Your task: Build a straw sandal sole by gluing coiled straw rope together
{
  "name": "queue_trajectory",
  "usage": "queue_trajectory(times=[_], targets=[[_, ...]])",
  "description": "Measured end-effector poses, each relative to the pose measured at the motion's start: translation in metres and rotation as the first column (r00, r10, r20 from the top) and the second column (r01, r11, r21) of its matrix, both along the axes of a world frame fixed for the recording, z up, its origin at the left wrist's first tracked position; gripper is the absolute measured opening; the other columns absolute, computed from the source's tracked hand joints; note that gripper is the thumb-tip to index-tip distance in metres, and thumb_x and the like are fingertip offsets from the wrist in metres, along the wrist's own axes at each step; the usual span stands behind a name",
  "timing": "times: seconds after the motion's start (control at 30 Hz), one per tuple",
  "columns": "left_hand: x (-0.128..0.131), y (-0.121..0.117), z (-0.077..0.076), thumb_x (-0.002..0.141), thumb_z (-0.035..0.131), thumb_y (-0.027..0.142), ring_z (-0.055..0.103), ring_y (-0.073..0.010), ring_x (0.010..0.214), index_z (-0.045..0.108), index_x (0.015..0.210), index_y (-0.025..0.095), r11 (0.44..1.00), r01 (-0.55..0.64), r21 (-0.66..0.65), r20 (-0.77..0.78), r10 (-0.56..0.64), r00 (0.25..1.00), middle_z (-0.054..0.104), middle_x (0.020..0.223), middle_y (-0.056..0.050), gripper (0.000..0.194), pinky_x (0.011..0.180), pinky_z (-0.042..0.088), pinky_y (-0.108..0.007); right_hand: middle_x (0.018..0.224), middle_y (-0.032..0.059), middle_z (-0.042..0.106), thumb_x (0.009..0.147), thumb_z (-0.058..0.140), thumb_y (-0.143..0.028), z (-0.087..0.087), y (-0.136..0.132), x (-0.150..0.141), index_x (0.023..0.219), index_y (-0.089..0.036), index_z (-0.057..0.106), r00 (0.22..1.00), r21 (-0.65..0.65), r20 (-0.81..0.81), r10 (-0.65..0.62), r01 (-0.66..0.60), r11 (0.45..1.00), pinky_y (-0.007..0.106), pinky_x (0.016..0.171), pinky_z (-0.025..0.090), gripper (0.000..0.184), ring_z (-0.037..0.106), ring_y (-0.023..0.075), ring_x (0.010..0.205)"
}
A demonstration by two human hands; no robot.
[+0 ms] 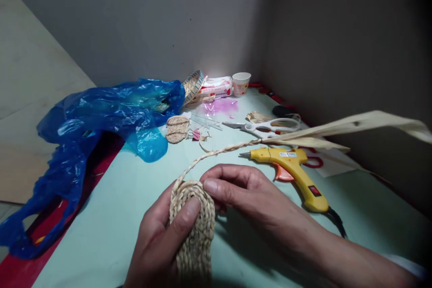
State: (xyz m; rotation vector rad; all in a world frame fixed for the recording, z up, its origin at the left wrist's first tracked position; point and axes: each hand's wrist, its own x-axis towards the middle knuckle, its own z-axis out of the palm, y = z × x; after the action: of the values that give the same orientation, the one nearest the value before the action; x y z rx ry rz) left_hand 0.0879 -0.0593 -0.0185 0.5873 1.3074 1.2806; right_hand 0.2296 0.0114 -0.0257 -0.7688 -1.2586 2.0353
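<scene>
An oval piece of coiled straw braid (195,252) is held upright over the table, its lower end cut off by the frame. My left hand (162,234) grips its left side, thumb pressed on the front. With thumb and fingertips, my right hand (239,189) pinches the upper right rim; whether a needle or anything small is between them I cannot make out. From the coil's top left, a loose braid (219,150) runs away to the right and ends in long flat husk strips (357,121).
A yellow glue gun (293,162) lies right of my hands, with white-handled scissors (266,128) behind it. A blue plastic bag (121,108) covers the left side. Farther back are a small woven piece (177,128), a basket (193,86), and a paper cup (241,84).
</scene>
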Motion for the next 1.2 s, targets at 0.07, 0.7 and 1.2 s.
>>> queue_trajectory(times=[0.07, 0.7, 1.2], targets=[[0.002, 0.0, 0.002, 0.073, 0.081, 0.042, 0.074, -0.0276, 0.084, 0.067, 0.123, 0.022, 0.999, -0.035, -0.02, -0.011, 0.035, 0.999, 0.078, 0.092, -0.006, 0.055, 0.069, 0.055, -0.029, 0.072, -0.0033, 0.053, 0.086, 0.073, -0.041, -0.001, -0.001, 0.0, 0.084, -0.015, 0.067, 1.0, -0.02, -0.011, 0.015, -0.015, 1.0, 0.024, 0.065, 0.033, 0.026, 0.043, 0.0105, 0.068], [-0.001, 0.011, -0.017, 0.082, 0.078, 0.033, 0.061, -0.0117, 0.063, 0.067, 0.085, 0.019, 0.995, -0.01, 0.096, 0.066, 0.004, 0.998, 0.064, 0.069, 0.004, 0.018, 0.064, 0.051, -0.022, 0.069, -0.0031, 0.058, 0.078, 0.082, -0.039, -0.02, -0.002, -0.012, 0.076, -0.015, 0.064, 0.993, -0.141, -0.112, -0.041, 0.025, 0.99, 0.023, 0.068, 0.042, 0.031, 0.052, 0.0099, 0.066], [-0.008, 0.023, -0.025, 0.08, 0.077, 0.033, 0.06, -0.0118, 0.058, 0.059, 0.076, 0.017, 0.988, 0.009, 0.154, 0.094, -0.023, 0.995, 0.062, 0.065, 0.003, 0.024, 0.064, 0.054, -0.026, 0.067, -0.0029, 0.058, 0.075, 0.08, -0.041, -0.021, 0.002, -0.015, 0.081, -0.015, 0.063, 0.986, 0.141, 0.168, -0.025, 0.001, 0.99, 0.026, 0.067, 0.044, 0.032, 0.053, 0.0118, 0.065]])
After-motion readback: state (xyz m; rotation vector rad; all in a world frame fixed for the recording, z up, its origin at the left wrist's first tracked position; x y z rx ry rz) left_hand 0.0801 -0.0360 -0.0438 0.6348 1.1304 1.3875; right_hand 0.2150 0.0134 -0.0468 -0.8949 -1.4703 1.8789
